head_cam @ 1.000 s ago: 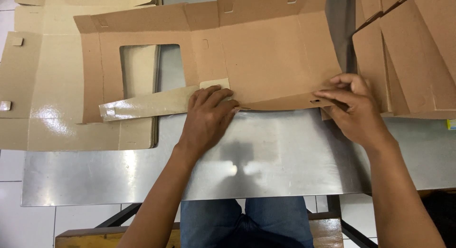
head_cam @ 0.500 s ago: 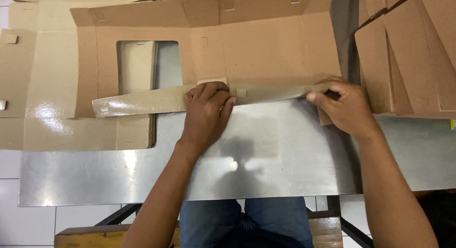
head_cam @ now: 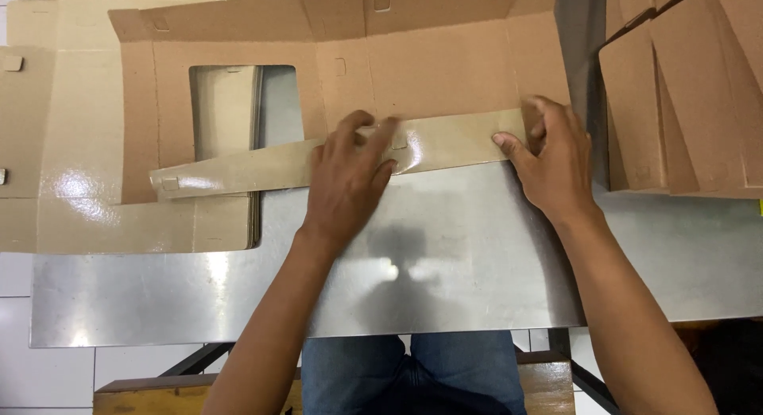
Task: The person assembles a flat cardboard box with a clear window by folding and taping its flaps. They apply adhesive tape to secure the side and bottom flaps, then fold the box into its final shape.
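A flat brown cardboard box blank lies on the steel table, its long axis running left to right, a rectangular window cut-out toward its left end. Its near flap is folded up and over — glossy pale face showing. The left hand presses flat on the flap, fingers spread; the right hand pinches the flap's right end, thumb over it. Pale blanks are stacked at left; folded brown blanks lie at right.

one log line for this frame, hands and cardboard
left hand: pressing folded flap flat | right hand: pinching flap's right end | cardboard blank: open on metal table | cardboard stack: at right
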